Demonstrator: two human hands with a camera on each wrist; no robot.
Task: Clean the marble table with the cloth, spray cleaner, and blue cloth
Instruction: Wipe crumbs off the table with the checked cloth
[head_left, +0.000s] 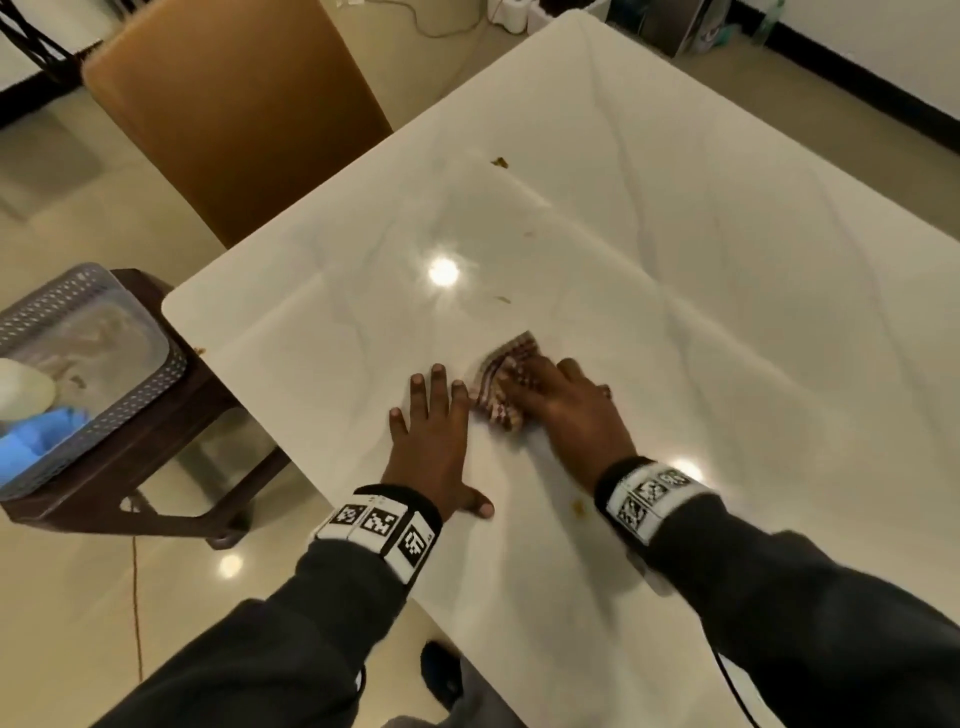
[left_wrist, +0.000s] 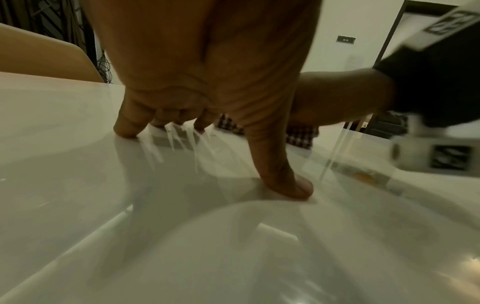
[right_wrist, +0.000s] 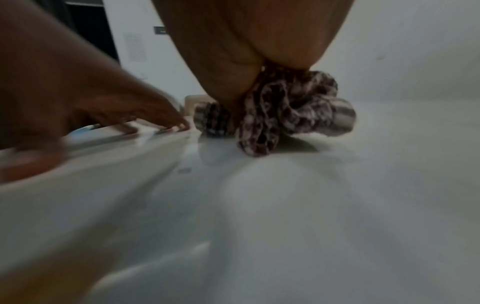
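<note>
A white marble table (head_left: 675, 260) fills the head view. My left hand (head_left: 431, 431) lies flat on it near the front edge, fingers spread, holding nothing; in the left wrist view its fingertips (left_wrist: 124, 129) press the surface. Just to its right, my right hand (head_left: 556, 410) covers and grips a bunched brown-and-white checked cloth (head_left: 501, 371), which bulges out from under the palm (right_wrist: 293, 111). The blue cloth (head_left: 36, 441) lies in a basket off the table's left, beside a white rounded object (head_left: 21, 387), perhaps the spray bottle.
Small brown crumbs lie on the table: one far (head_left: 500, 162), one mid (head_left: 501, 300), and a stain near my right wrist (head_left: 579, 506). The grey perforated basket (head_left: 135, 389) sits on a dark stool (head_left: 171, 441). A tan chair (head_left: 234, 114) stands at the table's far left edge.
</note>
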